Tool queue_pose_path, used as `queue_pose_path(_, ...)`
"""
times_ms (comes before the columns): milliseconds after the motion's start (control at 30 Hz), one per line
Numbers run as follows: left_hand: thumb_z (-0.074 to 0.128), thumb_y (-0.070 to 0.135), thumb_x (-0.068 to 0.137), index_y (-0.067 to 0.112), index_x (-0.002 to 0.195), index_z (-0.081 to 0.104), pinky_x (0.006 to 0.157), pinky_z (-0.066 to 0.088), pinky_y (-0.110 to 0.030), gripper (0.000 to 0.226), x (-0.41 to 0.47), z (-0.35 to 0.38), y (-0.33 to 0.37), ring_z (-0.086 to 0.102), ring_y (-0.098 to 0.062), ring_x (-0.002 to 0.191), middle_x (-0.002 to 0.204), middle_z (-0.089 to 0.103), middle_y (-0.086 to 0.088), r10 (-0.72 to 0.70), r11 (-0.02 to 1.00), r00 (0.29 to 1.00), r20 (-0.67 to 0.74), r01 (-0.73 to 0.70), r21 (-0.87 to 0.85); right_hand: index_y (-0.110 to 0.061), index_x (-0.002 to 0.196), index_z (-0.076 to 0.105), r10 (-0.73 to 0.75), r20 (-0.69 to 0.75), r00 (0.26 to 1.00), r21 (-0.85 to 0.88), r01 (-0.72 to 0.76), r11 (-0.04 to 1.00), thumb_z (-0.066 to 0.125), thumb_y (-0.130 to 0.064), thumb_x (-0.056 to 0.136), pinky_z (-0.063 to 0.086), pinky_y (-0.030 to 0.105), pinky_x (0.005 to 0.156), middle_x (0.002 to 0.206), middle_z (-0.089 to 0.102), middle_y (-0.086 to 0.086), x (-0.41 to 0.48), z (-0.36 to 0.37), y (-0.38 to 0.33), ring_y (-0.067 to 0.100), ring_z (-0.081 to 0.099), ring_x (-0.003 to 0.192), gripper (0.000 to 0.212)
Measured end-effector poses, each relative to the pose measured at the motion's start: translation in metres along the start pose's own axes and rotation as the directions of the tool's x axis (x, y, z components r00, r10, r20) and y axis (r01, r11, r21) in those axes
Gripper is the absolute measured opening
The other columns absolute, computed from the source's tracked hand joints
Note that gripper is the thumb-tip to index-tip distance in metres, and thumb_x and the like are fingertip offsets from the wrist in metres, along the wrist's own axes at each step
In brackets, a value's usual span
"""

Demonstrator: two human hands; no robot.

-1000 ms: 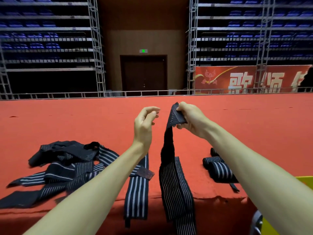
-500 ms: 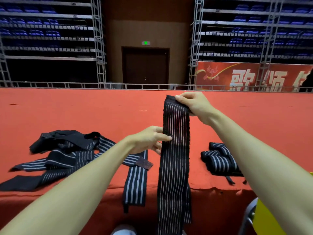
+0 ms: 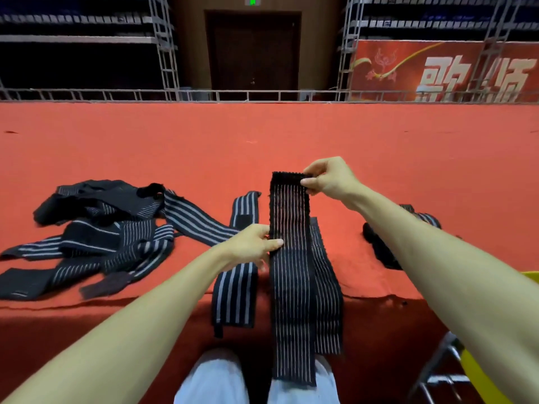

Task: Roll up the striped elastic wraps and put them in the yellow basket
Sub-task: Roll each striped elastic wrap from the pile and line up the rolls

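Observation:
A long black wrap with thin pale stripes [image 3: 294,287] lies flat over the edge of the red stage and hangs down past it. My right hand [image 3: 329,177] pinches its far top end. My left hand [image 3: 252,247] grips its left edge lower down, thumb on top. A second wrap with wider grey stripes [image 3: 237,287] lies just left of it, partly under my left hand. A tangled heap of more striped wraps [image 3: 96,234] lies at the left. Rolled wraps [image 3: 379,240] sit behind my right forearm. A corner of the yellow basket [image 3: 481,374] shows at lower right.
The red carpeted stage [image 3: 262,141] stretches far ahead to a metal railing [image 3: 248,94]. Its front edge drops off near me. A metal chair frame [image 3: 437,371] holds the basket at the lower right. My light trousers [image 3: 215,377] show below.
The wrap came down from being held up in the air and now lies flat on the stage. My left hand moved onto its left edge; my right hand lowered with the top end.

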State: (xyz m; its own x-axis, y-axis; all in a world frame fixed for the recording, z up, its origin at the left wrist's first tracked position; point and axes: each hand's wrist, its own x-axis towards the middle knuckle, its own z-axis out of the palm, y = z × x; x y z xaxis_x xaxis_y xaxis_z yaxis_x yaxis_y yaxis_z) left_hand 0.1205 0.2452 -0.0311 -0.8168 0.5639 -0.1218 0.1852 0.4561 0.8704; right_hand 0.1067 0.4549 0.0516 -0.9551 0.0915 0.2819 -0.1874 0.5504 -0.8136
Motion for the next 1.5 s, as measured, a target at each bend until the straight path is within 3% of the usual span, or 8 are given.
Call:
queue_pose_path(133, 0.06, 0.058, 0.08, 0.0, 0.095, 0.064, 0.075, 0.052, -0.047, 0.059, 0.029, -0.004, -0.034, 0.063, -0.031, 0.075, 0.089, 0.068, -0.018, 0.03, 0.972, 0.992, -0.124, 0.0, 0.234, -0.011, 0.083, 0.068, 0.046, 0.025, 0.999, -0.028, -0.045, 0.999, 0.073, -0.001, 0.083, 0.053, 0.027, 0.061, 0.069, 0.067, 0.005, 0.022, 0.025, 0.031, 0.014, 0.063, 0.057, 0.011)
queue_pose_path(300, 0.063, 0.05, 0.088, 0.012, 0.068, 0.053, 0.088, 0.033, -0.035, 0.044, 0.054, -0.001, -0.064, 0.044, -0.022, 0.098, 0.095, 0.049, -0.005, 0.053, 0.836, 0.973, -0.225, 0.08, 0.543, -0.011, 0.09, 0.076, 0.066, -0.013, 0.998, -0.15, -0.067, 0.986, 0.082, -0.016, 0.076, 0.051, 0.026, 0.075, 0.08, 0.07, 0.002, 0.05, 0.056, 0.071, 0.01, 0.063, 0.073, 0.016)
queue_pose_path(600, 0.069, 0.04, 0.085, 0.028, 0.063, 0.047, 0.083, 0.032, -0.033, 0.034, 0.064, 0.011, -0.093, 0.043, -0.011, 0.086, 0.081, 0.047, 0.009, 0.187, 0.943, 0.853, -0.487, -0.017, 0.333, -0.026, 0.075, 0.07, 0.195, -0.069, 0.978, -0.171, -0.204, 0.964, 0.083, -0.028, 0.075, 0.053, 0.028, 0.078, 0.081, 0.071, 0.0, 0.076, 0.114, 0.133, 0.017, 0.066, 0.085, 0.014)
queue_pose_path(900, 0.056, 0.046, 0.092, 0.021, 0.096, 0.057, 0.092, 0.03, -0.031, 0.024, 0.065, 0.016, -0.089, 0.043, -0.012, 0.097, 0.092, 0.045, 0.009, 0.218, 0.863, 0.854, -0.473, 0.058, 0.502, -0.022, 0.094, 0.075, 0.194, -0.095, 0.976, -0.316, -0.215, 0.924, 0.076, -0.031, 0.081, 0.052, 0.038, 0.089, 0.099, 0.074, 0.002, 0.072, 0.116, 0.143, 0.022, 0.065, 0.1, 0.016)
queue_pose_path(1133, 0.068, 0.029, 0.087, 0.019, 0.118, 0.05, 0.101, 0.027, -0.035, 0.038, 0.058, 0.018, -0.077, 0.047, -0.015, 0.11, 0.109, 0.04, 0.006, 0.146, 0.89, 0.859, -0.49, 0.102, 0.444, -0.019, 0.104, 0.071, 0.168, -0.122, 0.978, -0.259, -0.195, 0.946, 0.074, -0.034, 0.083, 0.046, 0.026, 0.084, 0.09, 0.066, -0.002, 0.052, 0.068, 0.142, 0.016, 0.06, 0.092, 0.026)
queue_pose_path(1233, 0.067, 0.017, 0.085, 0.022, 0.107, 0.057, 0.092, 0.023, -0.028, 0.025, 0.059, 0.025, -0.065, 0.042, -0.015, 0.105, 0.103, 0.037, 0.007, 0.279, 0.822, 0.83, -0.482, 0.053, 0.566, -0.015, 0.103, 0.072, 0.213, -0.133, 0.968, -0.264, -0.241, 0.934, 0.071, -0.02, 0.085, 0.038, 0.019, 0.078, 0.09, 0.065, 0.002, 0.042, 0.05, 0.15, 0.019, 0.062, 0.097, 0.019)
queue_pose_path(1333, 0.059, 0.011, 0.088, 0.023, 0.099, 0.064, 0.089, 0.031, -0.032, 0.017, 0.064, 0.037, -0.046, 0.044, -0.011, 0.098, 0.094, 0.044, 0.011, 0.403, 0.764, 0.864, -0.302, -0.136, 0.631, -0.014, 0.1, 0.073, 0.255, -0.107, 0.961, -0.254, -0.274, 0.927, 0.067, -0.012, 0.085, 0.038, 0.017, 0.078, 0.098, 0.072, 0.006, 0.035, 0.043, 0.161, 0.02, 0.065, 0.1, 0.016)
queue_pose_path(1500, 0.051, 0.025, 0.096, 0.024, 0.112, 0.063, 0.1, 0.035, -0.035, 0.02, 0.088, 0.058, -0.036, 0.048, -0.012, 0.109, 0.106, 0.051, 0.009, 0.28, 0.762, 0.955, -0.094, -0.162, 0.627, -0.013, 0.099, 0.074, 0.274, -0.132, 0.953, -0.197, -0.296, 0.935, 0.064, -0.015, 0.088, 0.043, 0.024, 0.089, 0.104, 0.074, 0.006, 0.029, 0.044, 0.18, 0.021, 0.065, 0.104, 0.015)
